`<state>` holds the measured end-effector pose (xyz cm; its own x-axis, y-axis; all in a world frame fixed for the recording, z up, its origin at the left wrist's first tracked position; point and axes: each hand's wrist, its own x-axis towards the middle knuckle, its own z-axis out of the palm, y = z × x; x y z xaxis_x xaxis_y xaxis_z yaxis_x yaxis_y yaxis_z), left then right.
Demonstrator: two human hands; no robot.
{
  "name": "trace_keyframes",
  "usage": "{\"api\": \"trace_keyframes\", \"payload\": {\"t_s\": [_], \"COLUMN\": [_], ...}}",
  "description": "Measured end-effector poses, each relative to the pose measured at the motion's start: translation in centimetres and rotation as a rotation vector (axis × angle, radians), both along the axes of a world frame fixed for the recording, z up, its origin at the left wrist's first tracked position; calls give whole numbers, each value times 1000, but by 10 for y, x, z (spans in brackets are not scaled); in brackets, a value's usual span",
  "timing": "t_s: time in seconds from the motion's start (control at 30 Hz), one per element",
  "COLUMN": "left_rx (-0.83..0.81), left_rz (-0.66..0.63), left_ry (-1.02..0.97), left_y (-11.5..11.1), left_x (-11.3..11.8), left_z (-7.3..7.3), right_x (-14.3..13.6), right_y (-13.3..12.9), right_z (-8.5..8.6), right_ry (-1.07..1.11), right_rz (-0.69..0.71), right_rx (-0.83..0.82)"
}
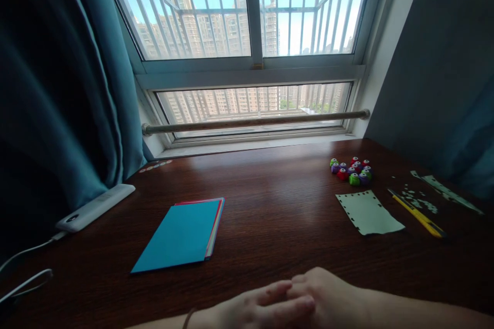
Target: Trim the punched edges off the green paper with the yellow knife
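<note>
1. Punched green paper [368,212] lies on the table [270,200], edges already perforated, beside small paper punches [352,170] and a yellow utility knife [419,214].
2. Coloured paper stack [181,234] lies untouched.
3. Left hand [257,308] and right hand [328,293] rest together, empty and relaxed.

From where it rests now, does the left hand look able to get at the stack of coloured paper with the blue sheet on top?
Probably yes: the left hand lies flat near the table edge, and only bare wooden table separates it from the stack of coloured paper.

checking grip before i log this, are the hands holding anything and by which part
Nothing is held. The left hand and right hand rest together on the table, empty, apart from the paper stack.
</note>
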<state>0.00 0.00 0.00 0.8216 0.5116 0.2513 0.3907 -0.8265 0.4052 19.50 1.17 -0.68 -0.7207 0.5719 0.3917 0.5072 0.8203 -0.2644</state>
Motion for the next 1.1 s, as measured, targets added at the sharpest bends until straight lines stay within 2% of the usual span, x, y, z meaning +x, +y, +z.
{"api": "trace_keyframes", "payload": {"t_s": [0.07, 0.1, 0.17, 0.23, 0.33, 0.4, 0.43, 0.5, 0.57, 0.67, 0.73, 0.8, 0.87, 0.93, 1.0, 1.1], "left_rx": [131, 222, 380, 419, 374, 355, 353, 345, 350, 380, 385, 365, 335, 318, 315, 270], "left_rz": [-208, -265, -254, -172, -124, -112, -107, -102, -79, -76, -91, -118, -146, -164, -168, -138], "left_ry": [76, 121, 195, 232, 263, 241, 212, 171, 121, 107, 100, 96, 93, 96, 108, 138], "left_y": [10, 13, 16, 18, 26, 36, 42, 54, 64, 75, 79, 83, 85, 85, 82, 73], "left_x": [-6, -8, -9, -7, 6, 23, 34, 61, 92, 135, 156, 167, 168, 158, 139, 100], "left_z": [18, 24, 30, 28, 18, 13, 10, 5, 0, -9, -15, -20, -24, -25, -23, -19], "right_x": [28, 45, 89, 141, 223, 270, 289, 314, 323, 315, 306, 300, 298, 297, 296, 293], "right_y": [14, 23, 44, 68, 97, 109, 113, 116, 116, 113, 111, 111, 112, 112, 111, 108], "right_z": [12, 17, 22, 18, -5, -25, -35, -51, -59, -60, -60, -60, -61, -62, -61, -61], "right_ry": [-64, -78, -52, 3, -43, -97, -76, -37, -32, -90, -131, -149, -154, -173, -208, -248], "right_rz": [-17, -81, -307, -547, -991, -1202, -1266, -1300, -1314, -1296, -1289, -1301, -1321, -1323, -1344, -1412], "right_rx": [-19, -23, -13, 6, 229, 328, 310, 200, 126, 62, 20, -3, 22, 73, 90, 4]}}
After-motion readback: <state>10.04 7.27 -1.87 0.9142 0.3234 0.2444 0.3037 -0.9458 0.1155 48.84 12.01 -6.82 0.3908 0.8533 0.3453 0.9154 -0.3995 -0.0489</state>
